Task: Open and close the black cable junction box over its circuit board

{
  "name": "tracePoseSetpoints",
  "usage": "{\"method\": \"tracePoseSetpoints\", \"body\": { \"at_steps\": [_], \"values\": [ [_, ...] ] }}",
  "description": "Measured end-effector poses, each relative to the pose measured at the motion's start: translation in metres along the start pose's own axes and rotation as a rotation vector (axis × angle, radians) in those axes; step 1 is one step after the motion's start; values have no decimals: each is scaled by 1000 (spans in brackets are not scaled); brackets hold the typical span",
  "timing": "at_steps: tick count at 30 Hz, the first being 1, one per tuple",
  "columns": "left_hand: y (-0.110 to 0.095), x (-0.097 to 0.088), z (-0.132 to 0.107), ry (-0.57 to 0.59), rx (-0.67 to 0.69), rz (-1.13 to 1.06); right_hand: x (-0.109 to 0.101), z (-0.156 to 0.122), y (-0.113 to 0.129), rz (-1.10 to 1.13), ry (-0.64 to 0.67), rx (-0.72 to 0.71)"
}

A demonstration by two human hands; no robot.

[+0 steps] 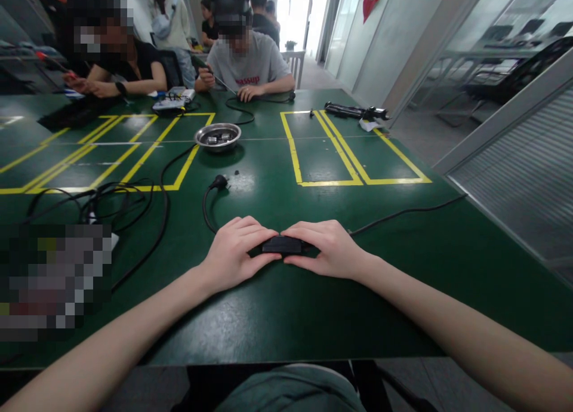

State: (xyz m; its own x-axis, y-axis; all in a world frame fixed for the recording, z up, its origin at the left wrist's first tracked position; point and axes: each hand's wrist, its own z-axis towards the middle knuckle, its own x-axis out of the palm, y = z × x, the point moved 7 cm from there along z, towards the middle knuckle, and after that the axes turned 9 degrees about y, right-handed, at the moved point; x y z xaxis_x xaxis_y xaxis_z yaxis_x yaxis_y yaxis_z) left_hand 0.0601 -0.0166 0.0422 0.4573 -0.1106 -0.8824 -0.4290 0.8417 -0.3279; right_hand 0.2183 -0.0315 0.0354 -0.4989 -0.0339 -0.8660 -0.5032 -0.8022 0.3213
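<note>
A small black box [282,245] sits in line on a black power cord, just above the green table in front of me. My left hand [239,248] pinches its left end between thumb and fingers, and my right hand [329,248] pinches its right end the same way. From behind my left hand the cord [206,208] curves up to a black plug [219,183] lying on the table. On the other side, a black cable [407,212] leaves my right hand toward the table's right edge.
A metal bowl [218,137] with small metal parts stands farther back. Coiled black cables [120,203] lie at left beside a blurred object [54,280]. Yellow tape [331,184] marks the table [268,322]. A black tool-like object [353,110] lies at the far right. Two people work opposite.
</note>
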Motion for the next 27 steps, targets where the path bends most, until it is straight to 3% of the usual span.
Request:
{"method": "tracePoseSetpoints", "body": {
  "at_steps": [9,16,18,20,23,27],
  "values": [
    [5,-1,-1,2,-45,55,-4,-1,-3,-32,2,35],
    [6,1,0,5,-64,36,7,0,2,-155,140,38],
    [5,-2,0,-40,-75,58,5,-2,-5,-177,146,82],
    [2,-11,-2,-129,-74,113,-6,-5,-19,-135,75,169],
    [-2,-20,-5,-211,-41,153,-36,-14,-53,-19,-164,336],
    [-2,-11,-6,-117,9,72,-81,-44,-107,107,-535,596]
  ]
}}
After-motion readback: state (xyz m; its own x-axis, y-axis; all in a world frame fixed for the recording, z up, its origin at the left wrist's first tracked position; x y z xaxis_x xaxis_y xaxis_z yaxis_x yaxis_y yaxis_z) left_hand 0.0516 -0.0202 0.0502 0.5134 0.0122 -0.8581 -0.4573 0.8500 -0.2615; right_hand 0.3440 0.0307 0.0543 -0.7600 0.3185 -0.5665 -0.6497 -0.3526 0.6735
